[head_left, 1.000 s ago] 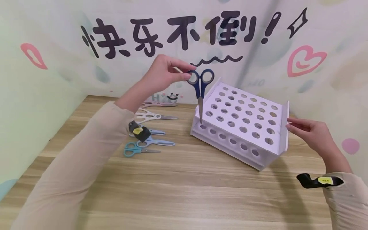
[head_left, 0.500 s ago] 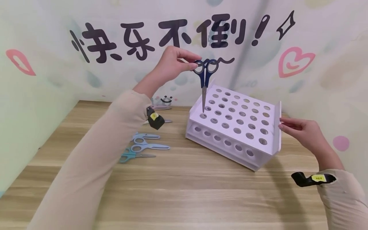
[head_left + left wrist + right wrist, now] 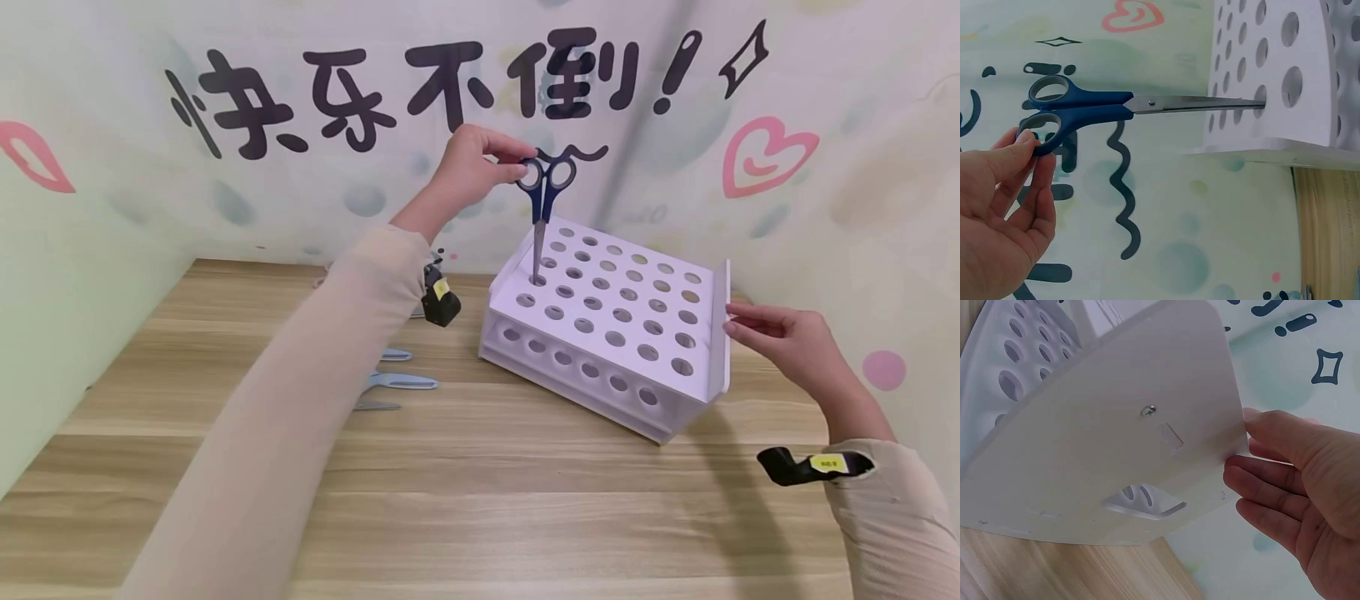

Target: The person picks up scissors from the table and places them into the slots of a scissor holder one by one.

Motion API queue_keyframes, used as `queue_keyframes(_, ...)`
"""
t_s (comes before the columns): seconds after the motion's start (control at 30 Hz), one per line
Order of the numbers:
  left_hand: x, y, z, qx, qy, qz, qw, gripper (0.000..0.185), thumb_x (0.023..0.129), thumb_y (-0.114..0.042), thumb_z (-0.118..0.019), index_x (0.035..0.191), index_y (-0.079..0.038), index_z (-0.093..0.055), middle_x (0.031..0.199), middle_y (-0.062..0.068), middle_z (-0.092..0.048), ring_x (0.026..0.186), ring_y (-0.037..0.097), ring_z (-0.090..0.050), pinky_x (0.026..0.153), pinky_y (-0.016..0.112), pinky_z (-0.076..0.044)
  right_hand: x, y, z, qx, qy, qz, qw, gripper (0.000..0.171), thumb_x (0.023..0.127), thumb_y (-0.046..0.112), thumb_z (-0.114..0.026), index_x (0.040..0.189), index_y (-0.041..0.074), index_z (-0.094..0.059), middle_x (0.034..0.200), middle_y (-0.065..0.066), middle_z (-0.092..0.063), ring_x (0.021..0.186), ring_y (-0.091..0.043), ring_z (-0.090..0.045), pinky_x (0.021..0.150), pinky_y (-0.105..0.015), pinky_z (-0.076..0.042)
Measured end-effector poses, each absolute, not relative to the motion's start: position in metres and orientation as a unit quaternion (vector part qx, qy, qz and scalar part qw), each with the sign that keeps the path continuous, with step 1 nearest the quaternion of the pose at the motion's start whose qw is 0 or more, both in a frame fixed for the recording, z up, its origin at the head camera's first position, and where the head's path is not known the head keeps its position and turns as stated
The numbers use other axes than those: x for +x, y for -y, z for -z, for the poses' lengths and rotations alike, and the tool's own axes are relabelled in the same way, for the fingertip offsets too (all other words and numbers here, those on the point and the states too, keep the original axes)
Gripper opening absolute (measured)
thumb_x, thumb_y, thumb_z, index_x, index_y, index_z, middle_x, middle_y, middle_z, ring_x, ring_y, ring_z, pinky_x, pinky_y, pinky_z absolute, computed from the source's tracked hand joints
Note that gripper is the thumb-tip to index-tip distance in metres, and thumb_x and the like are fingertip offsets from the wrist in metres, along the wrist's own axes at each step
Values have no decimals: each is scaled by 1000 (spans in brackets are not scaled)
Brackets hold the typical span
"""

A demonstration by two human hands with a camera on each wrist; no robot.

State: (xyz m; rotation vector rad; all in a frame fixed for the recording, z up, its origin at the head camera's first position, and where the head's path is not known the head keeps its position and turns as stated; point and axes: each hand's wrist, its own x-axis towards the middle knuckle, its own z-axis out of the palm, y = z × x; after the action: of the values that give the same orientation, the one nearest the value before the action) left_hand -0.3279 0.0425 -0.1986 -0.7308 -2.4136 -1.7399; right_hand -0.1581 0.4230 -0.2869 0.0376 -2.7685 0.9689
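My left hand [image 3: 480,171] pinches one finger loop of a pair of dark blue scissors [image 3: 544,196] between thumb and fingers. The scissors hang point down, blades together, with the tip at a hole in the second row of a white perforated rack [image 3: 600,317]. In the left wrist view the tip of the scissors [image 3: 1172,103] meets a hole; how deep it sits I cannot tell. My right hand [image 3: 787,337] holds the edge of the rack's right side panel [image 3: 1147,437], thumb on one face and fingers near the other.
Light blue scissors [image 3: 405,381] and others lie on the wooden table [image 3: 480,517] left of the rack, mostly hidden behind my left sleeve [image 3: 300,400]. A printed wall sheet [image 3: 375,192] stands close behind the rack.
The dark blue scissors have moved right and back, from the rack's front step over the first top row to the second row. The right hand keeps its place on the side panel.
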Motion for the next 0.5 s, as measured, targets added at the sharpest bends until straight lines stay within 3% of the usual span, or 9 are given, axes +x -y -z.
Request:
queue_keyframes(0.27,-333,-45,214,-230,798,557,7,25,83,-4,-67,107,-6,-69,107,5,-64,87,11,-57,65,17,-43,-159,-422,286,13,936,-334,106,44,84,22,-68,118,-5,-58,89,34,-54,75,13,-56,63,-7,-45)
queue_keyframes(0.5,-337,-44,228,-246,809,533,8,24,82,-3,-67,106,-5,-69,104,7,-66,92,11,-56,70,19,-44,-158,-420,287,13,935,-339,107,44,84,21,-68,117,-6,-58,89,34,-54,76,13,-56,64,-7,-45)
